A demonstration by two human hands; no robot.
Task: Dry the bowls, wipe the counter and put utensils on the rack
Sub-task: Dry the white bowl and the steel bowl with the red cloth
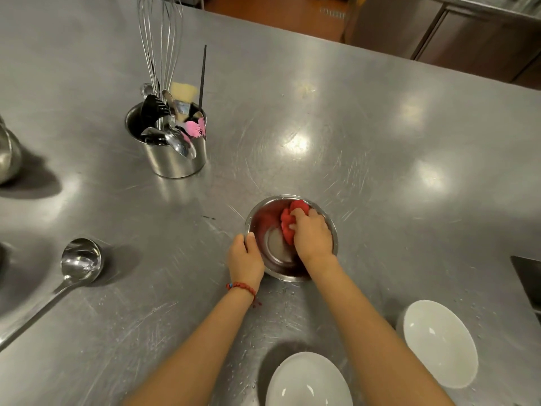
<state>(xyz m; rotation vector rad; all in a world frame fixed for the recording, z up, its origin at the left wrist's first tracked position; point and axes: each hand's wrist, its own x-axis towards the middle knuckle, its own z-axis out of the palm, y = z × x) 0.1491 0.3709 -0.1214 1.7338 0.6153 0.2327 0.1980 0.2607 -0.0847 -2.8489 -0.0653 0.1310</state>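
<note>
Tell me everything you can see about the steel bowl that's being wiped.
The steel bowl is small, round and shiny, with a thin rolled rim and a flat base that reflects light. It stands upright on the steel counter, near its front middle. The left hand grips its near left rim, thumb inside. The right hand presses a bunched red cloth against its inner wall, whose metal reflects the red. Water droplets dot the counter just in front of it.

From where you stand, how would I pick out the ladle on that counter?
Start at the steel counter and look to its left side, below the utensil pot with the whisk. The ladle lies flat there by itself, its round cup gleaming. Unlike the utensils upright in the pot, it rests loose on the surface.
</note>
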